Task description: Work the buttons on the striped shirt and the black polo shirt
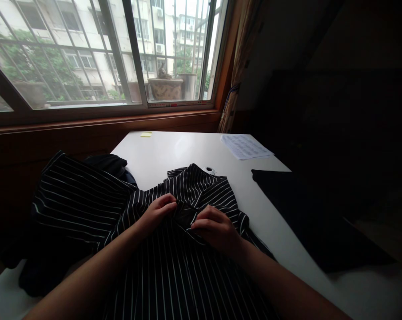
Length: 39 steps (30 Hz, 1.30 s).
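Note:
A black garment with thin white stripes (pixel 167 275) lies spread over the near middle of the table, rumpled at its far end. My left hand (pixel 161 206) pinches its dark edge near the centre. A short way to the right, my right hand (pixel 216 224) is closed on the same garment, fingers curled over a white-lined edge. Between the two hands a plain dark piece of the cloth (pixel 185 214) is held stretched. My fingertips are partly hidden by the folds. What kind of garment it is I cannot tell for sure.
More striped cloth (pixel 81 200) is heaped at the left over dark fabric (pixel 44 271). On the right, a dark cloth (pixel 304 213) hangs over the edge of the white table (pixel 174 149). Printed sheets (pixel 245 146) and yellow notes (pixel 146 134) lie toward the barred window (pixel 104 53).

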Available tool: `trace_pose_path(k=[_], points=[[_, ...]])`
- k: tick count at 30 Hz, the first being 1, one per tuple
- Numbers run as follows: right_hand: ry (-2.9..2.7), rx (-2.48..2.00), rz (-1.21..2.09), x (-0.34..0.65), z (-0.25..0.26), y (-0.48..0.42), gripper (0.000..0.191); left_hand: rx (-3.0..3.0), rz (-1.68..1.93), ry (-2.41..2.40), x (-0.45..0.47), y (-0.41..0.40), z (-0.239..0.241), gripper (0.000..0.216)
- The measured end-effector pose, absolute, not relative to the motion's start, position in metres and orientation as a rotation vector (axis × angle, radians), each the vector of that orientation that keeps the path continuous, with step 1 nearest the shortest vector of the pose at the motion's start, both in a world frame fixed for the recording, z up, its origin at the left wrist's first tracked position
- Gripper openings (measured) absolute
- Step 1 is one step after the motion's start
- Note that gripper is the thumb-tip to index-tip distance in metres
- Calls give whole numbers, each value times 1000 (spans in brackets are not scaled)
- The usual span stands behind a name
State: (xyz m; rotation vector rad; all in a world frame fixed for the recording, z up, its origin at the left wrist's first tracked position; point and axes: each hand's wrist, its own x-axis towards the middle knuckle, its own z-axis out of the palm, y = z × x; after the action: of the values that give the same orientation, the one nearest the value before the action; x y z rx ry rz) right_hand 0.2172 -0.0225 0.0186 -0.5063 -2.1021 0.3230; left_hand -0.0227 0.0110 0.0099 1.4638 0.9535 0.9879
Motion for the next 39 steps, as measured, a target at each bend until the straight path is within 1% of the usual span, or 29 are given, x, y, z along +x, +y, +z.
trace_pose_path(k=[10,21,26,30,33,39], points=[[-2076,-713,413,216,10,-18,28,1555,919,939,-22,6,16,24],[-2173,-732,317,215,10,-16,12,1636,903,941,-22,6,17,23],[-2163,-704,339,214,12,-16,12,1667,903,946,-23,5,18,22],[-2140,-704,373,215,8,-16,16,1808,890,891,-23,6,20,22],[-2106,-754,396,216,7,-16,14,1892,878,835,-24,8,18,23],[-2247,-709,358,215,8,-13,15,1899,874,768,-26,7,18,23]])
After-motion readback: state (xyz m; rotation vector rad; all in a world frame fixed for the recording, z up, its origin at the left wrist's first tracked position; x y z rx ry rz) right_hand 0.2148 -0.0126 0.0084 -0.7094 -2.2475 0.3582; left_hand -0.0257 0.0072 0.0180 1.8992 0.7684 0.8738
